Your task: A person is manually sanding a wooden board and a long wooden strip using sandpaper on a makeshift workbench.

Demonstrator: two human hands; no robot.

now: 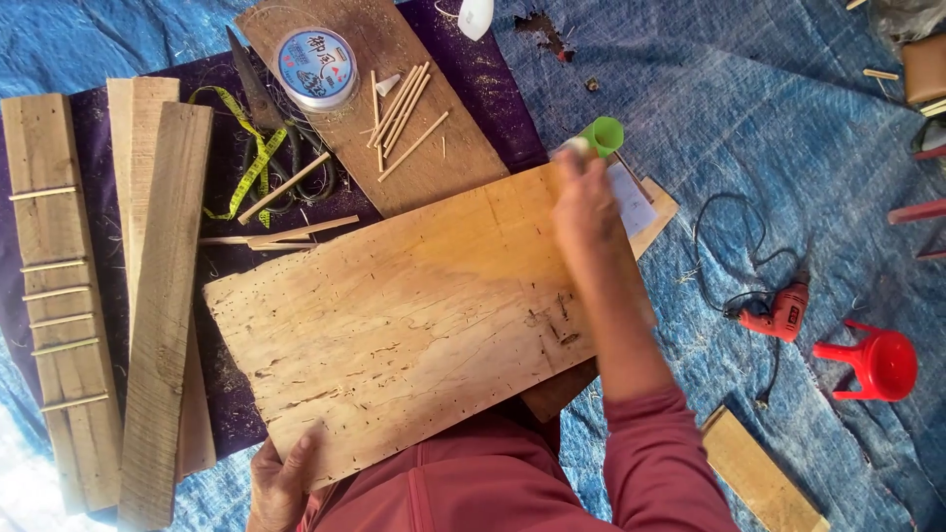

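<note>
The left hand [281, 480] clamps the near edge of the large wooden board [414, 305] lying across the lap. At its far corner the right hand [583, 202] pinches a green-capped glue bottle [599, 136]; gluing seems underway, so next needs steady squeezing along that edge.

Bright, even daylight with soft shadows, a warm sheen on the board [414, 305], washed-out glare at the lower-left corner, motion blur on the right hand [583, 202], and mild bending at the edges.
</note>
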